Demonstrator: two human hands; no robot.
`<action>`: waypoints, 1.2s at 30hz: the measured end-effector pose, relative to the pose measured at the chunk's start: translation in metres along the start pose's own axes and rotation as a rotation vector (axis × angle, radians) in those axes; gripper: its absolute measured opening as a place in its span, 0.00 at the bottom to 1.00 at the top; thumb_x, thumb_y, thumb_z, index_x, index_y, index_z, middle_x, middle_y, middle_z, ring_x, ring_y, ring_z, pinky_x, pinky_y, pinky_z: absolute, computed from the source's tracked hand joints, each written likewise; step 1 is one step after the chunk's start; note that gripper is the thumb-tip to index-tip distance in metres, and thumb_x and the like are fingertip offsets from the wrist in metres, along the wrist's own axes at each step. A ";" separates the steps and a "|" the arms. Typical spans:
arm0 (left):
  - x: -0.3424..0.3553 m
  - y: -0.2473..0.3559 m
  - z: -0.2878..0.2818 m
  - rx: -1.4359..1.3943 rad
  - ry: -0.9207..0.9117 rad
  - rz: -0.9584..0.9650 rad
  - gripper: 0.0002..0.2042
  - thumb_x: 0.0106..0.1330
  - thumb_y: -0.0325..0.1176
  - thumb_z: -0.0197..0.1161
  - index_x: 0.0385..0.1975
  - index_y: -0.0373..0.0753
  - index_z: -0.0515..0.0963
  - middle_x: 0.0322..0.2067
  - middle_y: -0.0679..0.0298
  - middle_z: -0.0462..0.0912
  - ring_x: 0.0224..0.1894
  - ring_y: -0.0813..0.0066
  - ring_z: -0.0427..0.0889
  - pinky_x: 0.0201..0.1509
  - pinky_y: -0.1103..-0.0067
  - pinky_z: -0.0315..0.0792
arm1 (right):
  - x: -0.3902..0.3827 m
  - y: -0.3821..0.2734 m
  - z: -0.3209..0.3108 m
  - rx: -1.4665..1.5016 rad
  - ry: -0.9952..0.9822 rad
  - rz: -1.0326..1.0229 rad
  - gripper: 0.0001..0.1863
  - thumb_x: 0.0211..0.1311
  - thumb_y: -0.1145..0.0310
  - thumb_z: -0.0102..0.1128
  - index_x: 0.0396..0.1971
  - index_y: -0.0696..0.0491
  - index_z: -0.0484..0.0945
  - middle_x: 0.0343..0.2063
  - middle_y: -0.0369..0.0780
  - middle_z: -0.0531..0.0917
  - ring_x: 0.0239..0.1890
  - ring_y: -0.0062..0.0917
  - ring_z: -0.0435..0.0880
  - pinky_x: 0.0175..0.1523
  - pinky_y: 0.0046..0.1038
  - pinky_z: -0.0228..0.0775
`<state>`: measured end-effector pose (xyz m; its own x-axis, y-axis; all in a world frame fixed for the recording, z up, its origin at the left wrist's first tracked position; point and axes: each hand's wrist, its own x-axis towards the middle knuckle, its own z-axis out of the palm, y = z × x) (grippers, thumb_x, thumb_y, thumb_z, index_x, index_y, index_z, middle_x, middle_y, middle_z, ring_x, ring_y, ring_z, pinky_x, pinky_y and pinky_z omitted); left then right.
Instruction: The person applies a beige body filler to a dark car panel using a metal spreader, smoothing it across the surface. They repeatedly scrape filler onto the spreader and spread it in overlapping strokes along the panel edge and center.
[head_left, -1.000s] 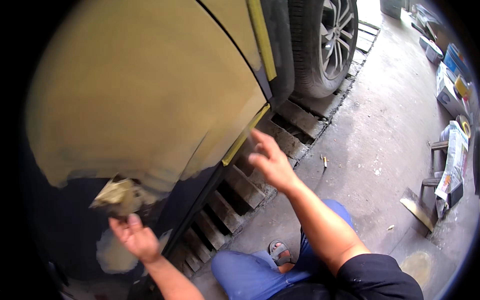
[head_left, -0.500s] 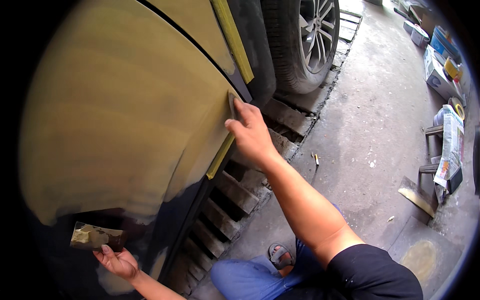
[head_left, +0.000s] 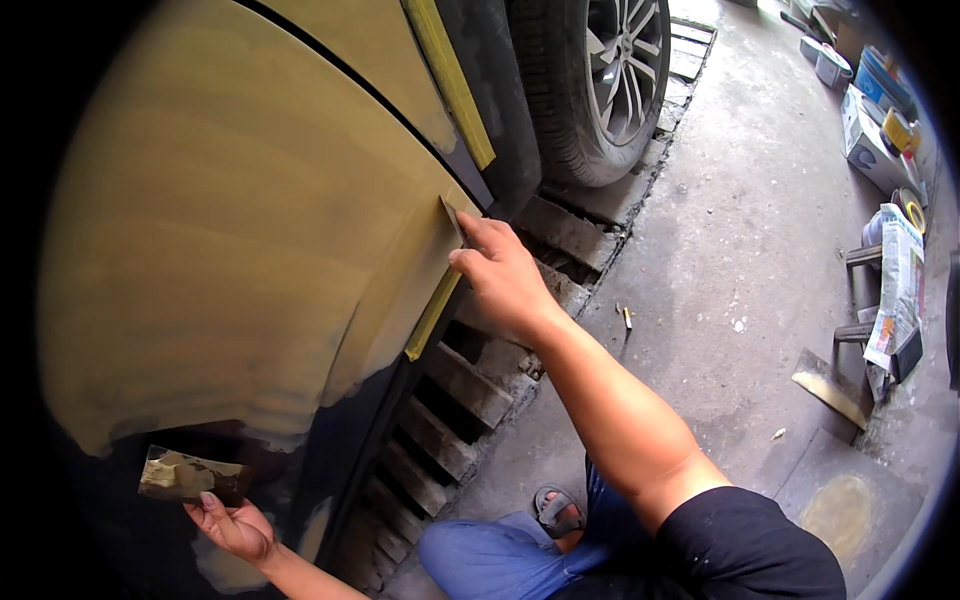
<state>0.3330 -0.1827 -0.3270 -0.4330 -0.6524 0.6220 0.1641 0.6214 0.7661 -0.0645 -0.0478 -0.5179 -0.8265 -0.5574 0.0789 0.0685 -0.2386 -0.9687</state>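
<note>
I log: left hand [head_left: 235, 527], lightly curled, pinching a smeared plate [head_left: 185, 475] beyond its fingertips; right hand [head_left: 505, 275], nearly closed, gripping a thin spreader [head_left: 452, 215], newly against the tan panel [head_left: 240, 230] ahead, apparently working its edge.

Plate [head_left: 205, 478]: thin, rectangular, yellow filler [head_left: 168, 473] smeared unevenly, thickest at left end; in left hand [head_left: 237, 527]. Scraper [head_left: 452, 218]: thin blade, tilted, mostly hidden by right hand [head_left: 507, 278], at panel's right edge. Panel [head_left: 240, 220]: matte yellow-tan, dark lower down.
</note>
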 end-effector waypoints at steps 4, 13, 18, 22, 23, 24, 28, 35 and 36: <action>0.000 0.000 -0.002 -0.009 0.001 0.010 0.19 0.75 0.29 0.50 0.64 0.34 0.64 0.60 0.56 0.72 0.60 0.67 0.72 0.64 0.68 0.68 | 0.011 -0.005 -0.003 0.050 0.046 0.019 0.32 0.57 0.60 0.57 0.61 0.59 0.71 0.60 0.50 0.71 0.63 0.42 0.70 0.67 0.33 0.61; 0.000 -0.001 -0.004 0.003 -0.011 -0.001 0.19 0.75 0.29 0.50 0.64 0.34 0.64 0.60 0.56 0.72 0.60 0.67 0.72 0.64 0.69 0.68 | 0.009 -0.006 -0.007 0.015 0.004 -0.002 0.31 0.56 0.61 0.57 0.60 0.59 0.73 0.59 0.51 0.72 0.62 0.41 0.72 0.67 0.33 0.62; 0.001 -0.003 0.000 -0.003 -0.010 -0.002 0.19 0.75 0.29 0.50 0.64 0.35 0.64 0.60 0.57 0.72 0.60 0.67 0.72 0.64 0.69 0.68 | 0.015 -0.009 0.008 -0.057 0.105 -0.063 0.31 0.56 0.60 0.57 0.60 0.60 0.72 0.58 0.51 0.72 0.61 0.42 0.72 0.65 0.33 0.63; 0.000 -0.003 -0.007 -0.001 -0.006 0.005 0.19 0.75 0.29 0.50 0.64 0.35 0.63 0.60 0.57 0.72 0.60 0.67 0.72 0.65 0.69 0.68 | 0.008 -0.002 -0.002 0.010 0.001 -0.006 0.31 0.56 0.61 0.57 0.60 0.60 0.72 0.58 0.52 0.73 0.61 0.42 0.72 0.65 0.33 0.63; 0.000 -0.004 -0.007 -0.005 -0.005 0.010 0.19 0.75 0.29 0.50 0.64 0.35 0.63 0.60 0.57 0.72 0.60 0.67 0.72 0.65 0.69 0.68 | 0.012 -0.009 -0.007 -0.017 0.024 0.004 0.31 0.56 0.62 0.57 0.59 0.60 0.72 0.57 0.52 0.73 0.60 0.43 0.73 0.65 0.32 0.64; 0.001 -0.004 -0.007 -0.009 -0.004 0.015 0.19 0.75 0.29 0.50 0.64 0.35 0.63 0.60 0.57 0.72 0.60 0.67 0.72 0.65 0.69 0.68 | 0.014 -0.010 -0.006 -0.027 0.041 -0.018 0.31 0.56 0.62 0.57 0.59 0.60 0.72 0.57 0.52 0.73 0.60 0.43 0.73 0.65 0.32 0.64; 0.001 -0.006 -0.005 -0.034 -0.027 0.006 0.18 0.75 0.29 0.50 0.63 0.35 0.64 0.60 0.57 0.72 0.60 0.68 0.73 0.65 0.69 0.68 | 0.013 -0.003 0.008 -0.033 0.093 -0.066 0.31 0.57 0.61 0.56 0.60 0.60 0.72 0.57 0.52 0.72 0.60 0.44 0.73 0.66 0.33 0.63; 0.002 -0.004 -0.005 -0.024 -0.036 0.017 0.18 0.75 0.29 0.50 0.63 0.34 0.65 0.60 0.56 0.73 0.59 0.68 0.74 0.64 0.70 0.68 | 0.016 -0.002 -0.001 -0.026 0.045 -0.031 0.31 0.57 0.61 0.56 0.61 0.60 0.71 0.57 0.51 0.73 0.62 0.41 0.71 0.66 0.32 0.62; 0.002 -0.004 -0.004 -0.020 -0.024 0.020 0.18 0.75 0.29 0.50 0.63 0.34 0.65 0.59 0.56 0.73 0.59 0.68 0.74 0.63 0.70 0.68 | 0.015 -0.002 0.004 -0.032 0.064 -0.045 0.32 0.57 0.61 0.56 0.61 0.60 0.71 0.57 0.50 0.73 0.62 0.41 0.71 0.66 0.32 0.62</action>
<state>0.3346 -0.1880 -0.3282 -0.4508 -0.6291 0.6333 0.1907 0.6252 0.7568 -0.0753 -0.0586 -0.5136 -0.8622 -0.4949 0.1080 0.0138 -0.2361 -0.9716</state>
